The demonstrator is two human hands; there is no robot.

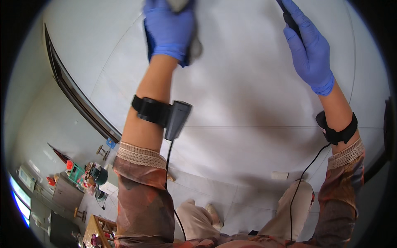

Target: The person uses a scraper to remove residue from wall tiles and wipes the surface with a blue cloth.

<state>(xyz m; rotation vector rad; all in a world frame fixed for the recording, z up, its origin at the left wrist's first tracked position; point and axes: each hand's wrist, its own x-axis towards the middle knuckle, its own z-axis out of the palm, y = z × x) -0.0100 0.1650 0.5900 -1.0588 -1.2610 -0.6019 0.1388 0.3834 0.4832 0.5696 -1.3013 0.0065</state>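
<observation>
My left hand (170,28), in a blue glove, presses a dark blue cloth (150,40) to a pale tiled wall (235,77) at the top. A grey, blurred thing shows at that hand's top edge; what it is I cannot tell. Over at the upper right, my right hand (310,52), also gloved in blue, holds a slim black object (291,21) between thumb and fingers; its far end is cut off by the frame. Black straps with cables circle both forearms, the left one carrying a black box (178,120).
A wall socket plate (279,175) sits low on the wall. A dark-framed doorway edge (77,90) runs down the left. Beyond it stand a wooden table (96,229), a cabinet (66,192), small stools and a green crate (76,173). A dark curved object is at the far right.
</observation>
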